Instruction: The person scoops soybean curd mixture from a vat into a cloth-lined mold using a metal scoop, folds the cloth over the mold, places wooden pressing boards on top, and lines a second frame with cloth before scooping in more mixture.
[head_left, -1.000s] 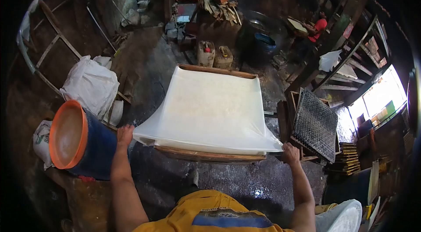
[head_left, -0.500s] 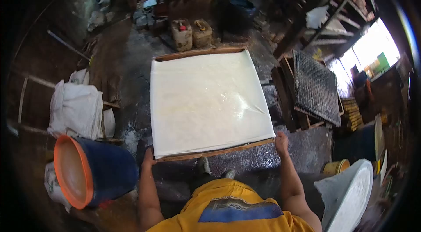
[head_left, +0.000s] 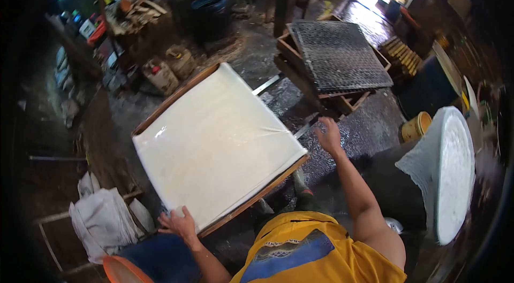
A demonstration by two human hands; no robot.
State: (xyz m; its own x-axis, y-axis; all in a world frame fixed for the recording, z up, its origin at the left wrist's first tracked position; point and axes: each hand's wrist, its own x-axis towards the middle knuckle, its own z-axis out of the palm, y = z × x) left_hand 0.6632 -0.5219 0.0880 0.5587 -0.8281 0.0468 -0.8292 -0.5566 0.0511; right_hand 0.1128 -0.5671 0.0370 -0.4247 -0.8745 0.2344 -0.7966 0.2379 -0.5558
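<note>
A white cloth [head_left: 214,144] lies over a wooden frame [head_left: 176,98], its surface wet and mostly smooth, with a few creases toward the right corner. My left hand [head_left: 181,225] rests at the near-left corner of the cloth, fingers spread and holding nothing. Off the right corner of the frame, my right hand [head_left: 328,136] hangs in the air, apart from the cloth, its fingers apart and nothing in them.
A dark textured panel [head_left: 340,55] lies on wooden frames at the upper right. To the right stand a large drum with a white top [head_left: 455,176] and a yellow bucket [head_left: 416,127]. An orange-rimmed blue barrel [head_left: 160,259] is at lower left, jerrycans [head_left: 160,76] beyond the frame.
The view has swung to the right. Both hands have let go of the cloth's edges; the cloth, earlier stretched up between them, now lies down over the frame. My right hand has moved away from it.
</note>
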